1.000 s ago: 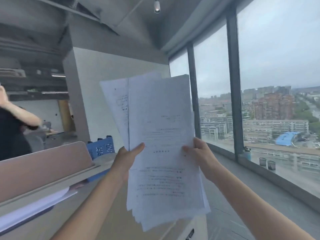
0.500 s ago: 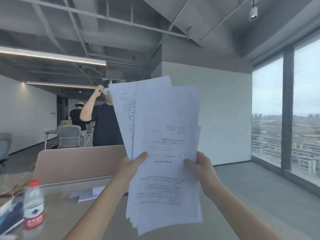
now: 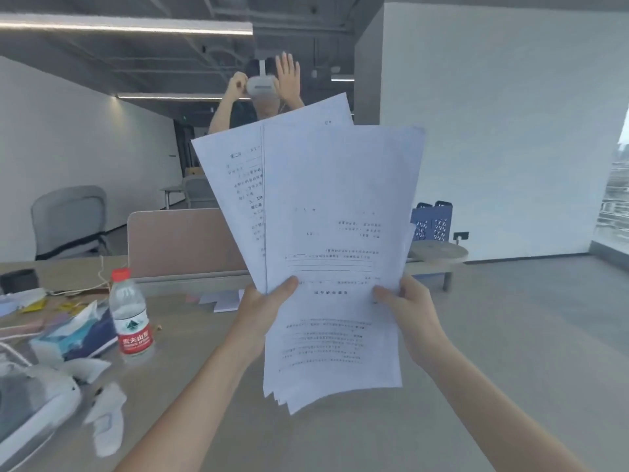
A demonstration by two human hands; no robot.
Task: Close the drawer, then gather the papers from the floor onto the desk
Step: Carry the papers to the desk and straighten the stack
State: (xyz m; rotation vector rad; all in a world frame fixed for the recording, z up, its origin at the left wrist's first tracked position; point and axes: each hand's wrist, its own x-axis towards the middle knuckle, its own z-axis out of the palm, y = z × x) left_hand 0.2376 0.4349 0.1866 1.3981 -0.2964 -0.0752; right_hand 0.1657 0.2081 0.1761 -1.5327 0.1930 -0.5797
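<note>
I hold a loose stack of printed white papers [image 3: 326, 233] upright in front of me, above the beige desk [image 3: 211, 420]. My left hand [image 3: 262, 311] grips the stack's left edge with the thumb across the front sheet. On the right edge, my right hand [image 3: 405, 311] pinches the sheets the same way. The sheets fan out unevenly at the top and bottom. The drawer and the floor near the desk are out of view.
On the desk's left stand a water bottle with a red cap [image 3: 131, 315], a tissue box [image 3: 78, 335], a white iron-like device [image 3: 30, 403] and crumpled tissues. A beige divider panel [image 3: 183, 243] runs along the desk's far edge. Behind it stands a person wearing a headset [image 3: 262, 86].
The view has swung left from the windows to the desk. The bottle and clutter have come into sight. Both hands keep the same grip on the papers.
</note>
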